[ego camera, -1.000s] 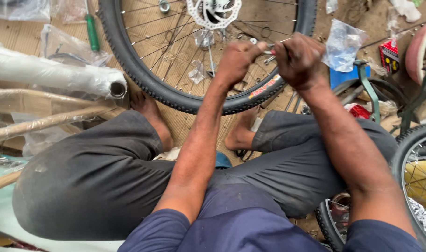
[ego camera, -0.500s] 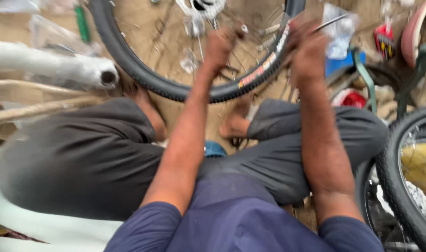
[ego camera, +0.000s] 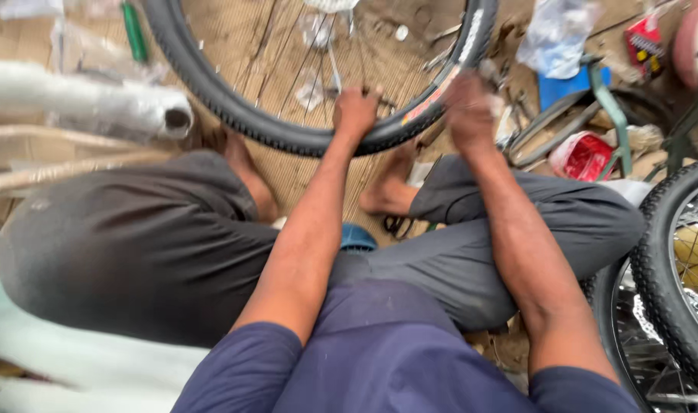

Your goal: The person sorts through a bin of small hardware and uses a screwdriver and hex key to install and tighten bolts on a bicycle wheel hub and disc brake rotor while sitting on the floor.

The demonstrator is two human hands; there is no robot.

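A bicycle wheel with a black knobby tyre (ego camera: 288, 134) and thin metal spokes lies on the cardboard-covered floor in front of my crossed legs. My left hand (ego camera: 355, 113) is closed on the near rim of the tyre. My right hand (ego camera: 468, 108) grips the tyre further right, where a red and white strip runs along its side. The picture is blurred by motion, so the fingers are hard to make out. I sit cross-legged in dark grey trousers, barefoot, wearing a dark blue shirt.
A grey tube (ego camera: 97, 107) lies at the left beside long pale sticks. A second wheel (ego camera: 670, 283) stands at the right edge. Clear plastic bags (ego camera: 555, 34), a red packet (ego camera: 582, 157), a green frame part (ego camera: 609, 99) and a green-handled tool (ego camera: 135, 30) lie about.
Both hands have come down from the spokes, where they held a thin metal piece, to the tyre's near edge. The view has tilted and the wheel sits higher in the picture.
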